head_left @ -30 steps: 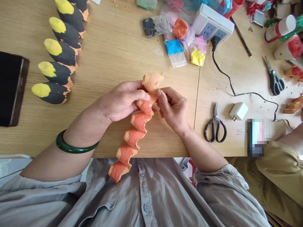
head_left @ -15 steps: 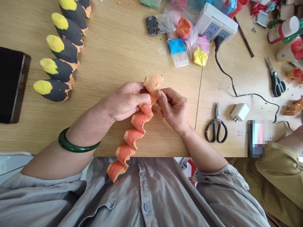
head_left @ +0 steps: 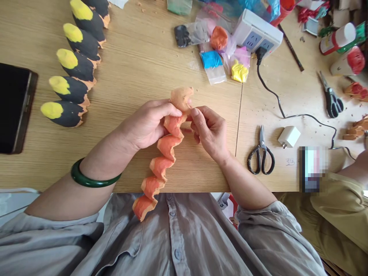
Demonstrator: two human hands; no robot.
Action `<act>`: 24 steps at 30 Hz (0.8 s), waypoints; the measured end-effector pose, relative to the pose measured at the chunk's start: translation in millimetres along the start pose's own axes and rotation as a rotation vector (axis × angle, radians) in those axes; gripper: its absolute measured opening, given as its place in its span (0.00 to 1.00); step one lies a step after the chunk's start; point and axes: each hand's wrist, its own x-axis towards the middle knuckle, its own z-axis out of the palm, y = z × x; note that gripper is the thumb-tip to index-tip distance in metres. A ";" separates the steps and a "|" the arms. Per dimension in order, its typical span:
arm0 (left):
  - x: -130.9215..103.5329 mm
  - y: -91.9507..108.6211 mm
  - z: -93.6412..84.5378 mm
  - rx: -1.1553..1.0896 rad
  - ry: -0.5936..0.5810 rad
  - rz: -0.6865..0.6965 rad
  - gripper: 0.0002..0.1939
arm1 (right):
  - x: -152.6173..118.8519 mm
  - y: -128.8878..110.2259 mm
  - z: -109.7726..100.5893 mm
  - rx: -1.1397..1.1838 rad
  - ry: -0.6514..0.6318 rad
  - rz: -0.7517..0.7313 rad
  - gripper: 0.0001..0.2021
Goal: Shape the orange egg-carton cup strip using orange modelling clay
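A long zigzag strip [head_left: 161, 165] with orange-red hollows and pale orange edges slants down from my hands past the table's front edge, over the grey shirt. My left hand [head_left: 151, 122] grips it near its upper end, thumb across the front. The strip's top piece [head_left: 181, 98] is pale orange and rough. My right hand [head_left: 209, 128] pinches the right edge of the strip with thumb and index finger. At the upper left lies a row of several black scalloped shapes with yellow tips [head_left: 71, 89].
A black phone [head_left: 13, 109] lies at the left. Clay bags [head_left: 213, 63], a power strip [head_left: 257, 34] and its cable are at the top. Black-handled scissors [head_left: 261, 155], a white adapter [head_left: 289, 137] and more scissors [head_left: 332, 99] lie right. Another person's arm [head_left: 355, 168] shows at the right edge.
The strip's upper end has shifted slightly left and tilted, while its lower end has moved slightly right. Both hands still hold it. The view has shifted a little.
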 end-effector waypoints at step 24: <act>-2.2 4.3 2.4 0.058 0.025 0.062 0.07 | 4.3 -6.9 -6.4 0.423 -0.316 0.332 0.29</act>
